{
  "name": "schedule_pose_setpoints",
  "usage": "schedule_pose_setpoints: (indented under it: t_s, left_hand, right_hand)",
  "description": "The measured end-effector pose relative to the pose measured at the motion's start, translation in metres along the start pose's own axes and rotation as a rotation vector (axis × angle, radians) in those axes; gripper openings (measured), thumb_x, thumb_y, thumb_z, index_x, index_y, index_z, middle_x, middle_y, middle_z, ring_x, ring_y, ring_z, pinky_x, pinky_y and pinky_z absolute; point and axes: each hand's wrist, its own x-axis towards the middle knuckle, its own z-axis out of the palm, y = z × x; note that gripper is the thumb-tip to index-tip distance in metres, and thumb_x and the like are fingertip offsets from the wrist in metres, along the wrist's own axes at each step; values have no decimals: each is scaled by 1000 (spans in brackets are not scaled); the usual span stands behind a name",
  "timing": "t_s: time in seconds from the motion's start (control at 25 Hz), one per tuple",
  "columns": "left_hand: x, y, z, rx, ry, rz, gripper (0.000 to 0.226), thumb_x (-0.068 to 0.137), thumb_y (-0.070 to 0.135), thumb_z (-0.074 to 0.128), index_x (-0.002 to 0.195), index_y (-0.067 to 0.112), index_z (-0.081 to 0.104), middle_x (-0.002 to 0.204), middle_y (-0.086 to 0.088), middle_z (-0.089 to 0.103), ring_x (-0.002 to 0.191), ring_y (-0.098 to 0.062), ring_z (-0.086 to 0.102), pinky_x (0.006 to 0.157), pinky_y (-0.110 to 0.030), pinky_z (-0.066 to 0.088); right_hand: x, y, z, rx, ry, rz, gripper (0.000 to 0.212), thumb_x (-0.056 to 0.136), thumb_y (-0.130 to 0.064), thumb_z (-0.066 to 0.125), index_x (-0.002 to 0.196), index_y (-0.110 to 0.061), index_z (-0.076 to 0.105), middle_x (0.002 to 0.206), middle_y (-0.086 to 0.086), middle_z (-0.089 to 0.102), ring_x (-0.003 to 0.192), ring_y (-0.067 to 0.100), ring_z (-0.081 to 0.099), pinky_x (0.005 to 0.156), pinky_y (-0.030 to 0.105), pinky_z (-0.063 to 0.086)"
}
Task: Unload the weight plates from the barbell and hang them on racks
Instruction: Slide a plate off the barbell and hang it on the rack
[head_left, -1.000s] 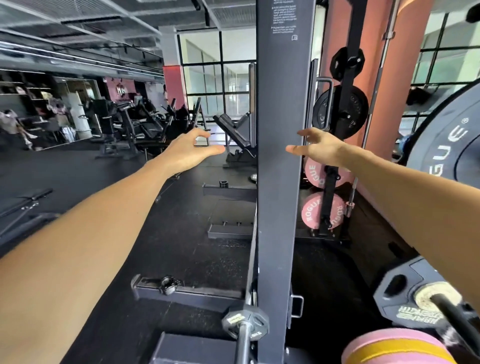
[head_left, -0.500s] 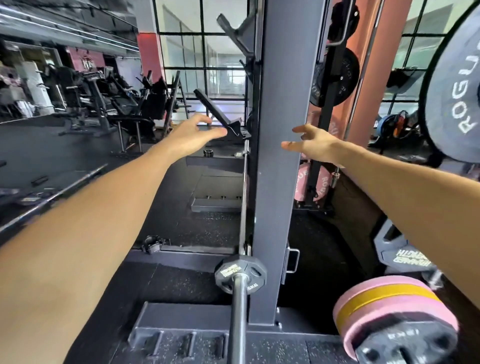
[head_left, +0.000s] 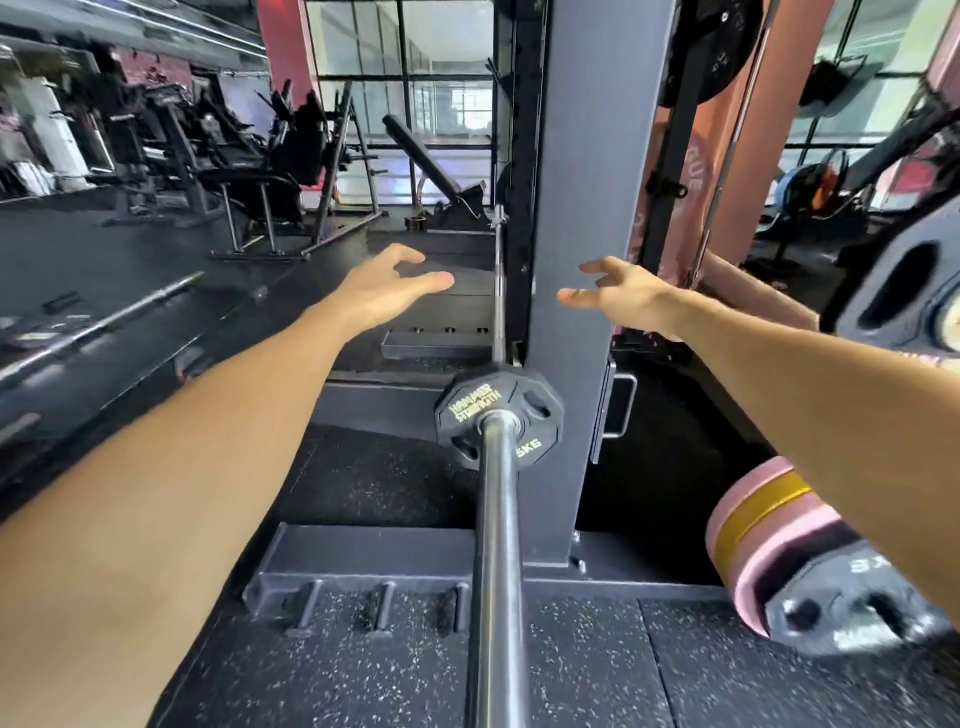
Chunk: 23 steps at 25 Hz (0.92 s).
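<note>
Hands apart, empty: left hand (head_left: 387, 291) and right hand (head_left: 621, 299) fingers loosely spread, flanking rack upright (head_left: 597, 208). Small black plate (head_left: 498, 415) on barbell (head_left: 498, 571) sleeve, below and between.

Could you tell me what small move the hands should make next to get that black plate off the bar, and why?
Probably lower both hands onto the rim of the small black plate. The left hand and right hand hover open above it, holding nothing, and it still sits on the barbell.
</note>
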Motion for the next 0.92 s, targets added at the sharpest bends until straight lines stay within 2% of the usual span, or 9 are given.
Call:
schedule_pose_setpoints:
  t_s: [0.12, 0.24, 0.36, 0.44, 0.52, 0.64, 0.72, 0.8, 0.92]
  left_hand:
    - [-6, -50, 40, 8, -20, -23, 64, 82, 61, 64, 138, 38, 44, 129, 1, 48, 113, -18, 50, 88, -34, 34]
    - [-8, -96, 77, 32, -60, -35, 62, 81, 55, 65, 137, 40, 43, 127, 0, 54, 97, -8, 55, 85, -34, 38]
    - [-8, -125, 100, 62, -82, -40, 61, 80, 50, 65, 136, 40, 43, 128, 0, 54, 110, -17, 53, 90, -38, 39]
    - [-8, -140, 112, 60, -101, -58, 61, 79, 41, 66, 136, 39, 43, 125, 1, 54, 117, -21, 51, 94, -39, 40]
    - [-8, -149, 123, 59, -103, -70, 64, 78, 28, 66, 137, 36, 42, 118, 0, 59, 113, -22, 55, 92, -38, 43]
    - [-3, -158, 137, 37, -99, -84, 72, 79, 16, 67, 143, 27, 37, 116, -6, 63, 109, -24, 57, 93, -39, 46]
    - [-2, -160, 148, 27, -100, -73, 73, 83, 14, 68, 146, 21, 33, 116, -10, 65, 105, -23, 59, 95, -41, 48]
    - [6, -161, 158, -18, -75, -62, 73, 84, 13, 69, 146, 20, 32, 121, -9, 63, 103, -25, 60, 92, -42, 52]
    - [15, -154, 165, -51, 16, -47, 55, 85, 14, 68, 131, 19, 39, 112, -12, 62, 91, -29, 62, 84, -46, 56]
  right_hand:
    - [-1, 37, 46, 17, -23, -17, 73, 83, -53, 67, 145, -27, 38, 144, 6, 45, 126, 21, 49, 104, 29, 36]
    - [0, 71, 88, 25, -69, -25, 73, 85, -51, 66, 148, -28, 36, 147, 1, 44, 131, 20, 45, 108, 31, 34]
    - [2, 96, 122, 64, -70, -41, 66, 92, -38, 63, 150, -23, 34, 147, 0, 45, 135, 19, 43, 102, 22, 31]
    - [4, 109, 137, 42, 9, -62, 60, 94, -29, 62, 149, -22, 38, 146, -1, 48, 134, 17, 45, 104, 21, 33]
    - [4, 119, 142, -50, 65, -59, 54, 94, -25, 60, 146, -19, 44, 139, 1, 55, 127, 19, 52, 100, 23, 38]
    - [7, 124, 145, -158, 107, -24, 33, 91, -24, 60, 121, -10, 60, 107, 6, 65, 99, 27, 61, 77, 30, 45]
    - [11, 121, 152, -139, 123, 12, 39, 88, -22, 63, 124, -10, 56, 109, 8, 64, 98, 30, 61, 78, 34, 48]
    - [17, 118, 162, -102, 125, 43, 47, 87, -18, 63, 131, -11, 47, 113, 10, 62, 99, 30, 59, 75, 33, 47]
    - [24, 118, 171, -131, 153, 91, 43, 90, -19, 59, 129, -8, 43, 116, 15, 60, 99, 32, 56, 75, 33, 43]
